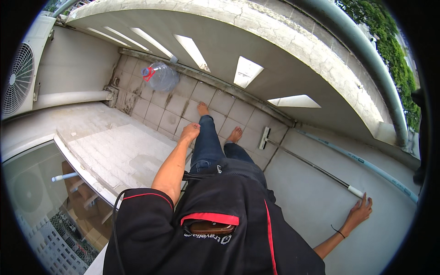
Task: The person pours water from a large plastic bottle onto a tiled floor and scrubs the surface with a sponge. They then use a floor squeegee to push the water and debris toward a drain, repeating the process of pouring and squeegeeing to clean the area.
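Note:
My left hand point(190, 132) hangs above my left thigh, its fingers curled closed, and I see nothing held in it. Stretched out to the right, my right hand point(360, 211) has its fingers extended at the white grip of a long-handled mop point(321, 170). The fingertips are at the end of the grip and seem to touch it, without wrapping round it. The mop's metal pole slants along the pale grey wall point(316, 206), and its white and dark bar-shaped head point(264, 138) rests on the tiles beside my right foot.
A clear plastic water jug point(162, 77) lies on the tiled floor point(176, 103) by the slotted parapet point(220, 39). At the far left is an air-conditioner unit point(20, 73). A ledge point(105, 142) and window point(41, 192) lie left. A light-blue pipe point(357, 159) runs along the right.

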`<state>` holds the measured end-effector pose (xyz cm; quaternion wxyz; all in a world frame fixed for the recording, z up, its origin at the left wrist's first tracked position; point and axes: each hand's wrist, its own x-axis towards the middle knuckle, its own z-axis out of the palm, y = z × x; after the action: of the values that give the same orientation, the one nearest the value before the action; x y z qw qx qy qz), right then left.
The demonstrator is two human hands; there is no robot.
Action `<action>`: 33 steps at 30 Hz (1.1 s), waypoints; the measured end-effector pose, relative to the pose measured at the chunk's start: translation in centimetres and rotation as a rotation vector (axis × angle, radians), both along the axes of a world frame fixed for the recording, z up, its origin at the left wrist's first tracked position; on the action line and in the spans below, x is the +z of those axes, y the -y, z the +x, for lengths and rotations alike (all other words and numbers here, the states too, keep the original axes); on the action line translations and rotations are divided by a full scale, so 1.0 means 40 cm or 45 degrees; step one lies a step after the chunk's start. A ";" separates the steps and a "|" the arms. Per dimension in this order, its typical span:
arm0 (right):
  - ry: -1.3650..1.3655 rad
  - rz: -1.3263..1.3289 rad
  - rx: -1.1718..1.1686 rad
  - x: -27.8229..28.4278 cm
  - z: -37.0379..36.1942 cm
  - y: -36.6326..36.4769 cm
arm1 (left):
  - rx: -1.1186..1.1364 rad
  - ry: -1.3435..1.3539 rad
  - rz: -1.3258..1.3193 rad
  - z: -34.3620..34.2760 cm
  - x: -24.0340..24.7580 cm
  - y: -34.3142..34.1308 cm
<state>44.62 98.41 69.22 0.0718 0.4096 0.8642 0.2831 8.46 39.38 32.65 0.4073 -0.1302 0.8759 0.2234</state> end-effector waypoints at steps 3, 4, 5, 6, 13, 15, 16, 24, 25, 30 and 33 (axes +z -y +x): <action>-0.032 0.010 0.026 0.001 -0.014 0.014 | -0.019 -0.014 0.019 -0.028 0.011 -0.015; -0.045 0.033 0.054 0.000 -0.033 0.020 | 0.001 -0.024 0.038 -0.034 0.016 -0.014; -0.018 0.052 -0.016 -0.001 -0.060 0.032 | 0.033 -0.035 0.059 -0.039 0.022 -0.007; -0.104 0.043 0.129 -0.004 -0.095 0.044 | 0.043 -0.040 0.057 -0.041 0.027 0.004; -0.452 -0.564 0.710 -0.112 -0.539 0.297 | 0.190 -0.005 0.015 -0.043 0.015 0.191; -0.410 -0.808 0.771 -0.178 -0.683 0.437 | 0.321 0.017 -0.015 -0.034 -0.012 0.256; -0.372 -0.929 0.863 -0.216 -0.760 0.514 | 0.424 0.007 -0.020 -0.027 -0.029 0.287; 0.060 -2.134 0.948 -0.638 -1.369 1.243 | 0.898 -0.028 0.115 -0.080 -0.255 0.522; 0.052 -2.035 1.131 -0.712 -1.445 1.330 | 0.964 -0.017 0.134 -0.099 -0.294 0.547; 0.299 -1.436 2.000 -1.145 -1.780 1.725 | 1.048 -0.067 0.171 -0.188 -0.481 0.681; 0.275 -1.012 2.401 -1.356 -1.884 1.863 | 1.324 -0.109 0.261 -0.217 -0.568 0.737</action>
<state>-30.75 23.89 14.97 0.0280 -0.5164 0.8546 -0.0469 -0.22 9.91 9.95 0.2172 -0.4975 0.6853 0.4854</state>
